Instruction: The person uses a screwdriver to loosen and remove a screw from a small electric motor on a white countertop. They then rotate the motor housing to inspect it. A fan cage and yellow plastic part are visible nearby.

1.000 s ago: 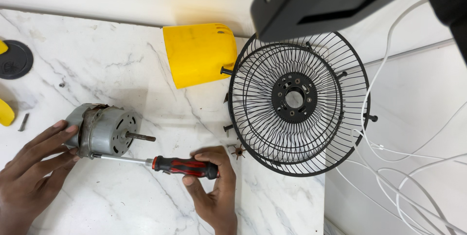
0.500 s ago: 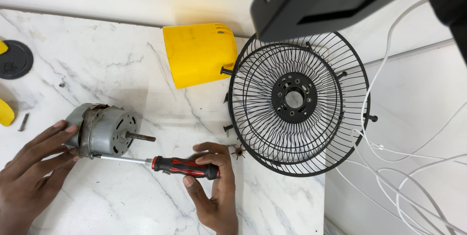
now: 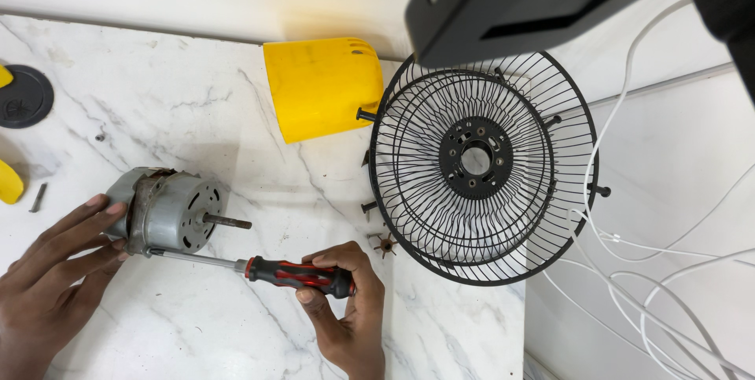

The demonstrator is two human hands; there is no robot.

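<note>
White marble-veined surface (image 3: 236, 136) against pale wall. Left hand (image 3: 47, 270) fingers pressed on grey electric motor (image 3: 169, 211), steadying it, shaft pointing right. Right hand (image 3: 346, 301) closed around red-and-black screwdriver (image 3: 295, 274), blade tip at motor's lower edge. Yellow plastic housing (image 3: 322, 85) lies behind, touching black wire fan guard (image 3: 480, 167). Small dark screw piece (image 3: 385, 245) beside guard. White cables (image 3: 653, 270) trail at right. Black round disc (image 3: 23, 97) at far left edge.

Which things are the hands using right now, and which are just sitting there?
In use: grey metal motor, steadied by the left hand; red-and-black-handled screwdriver, gripped by the right hand.

Just lying about: yellow plastic housing, black wire fan guard, white cables, round black disc.
</note>
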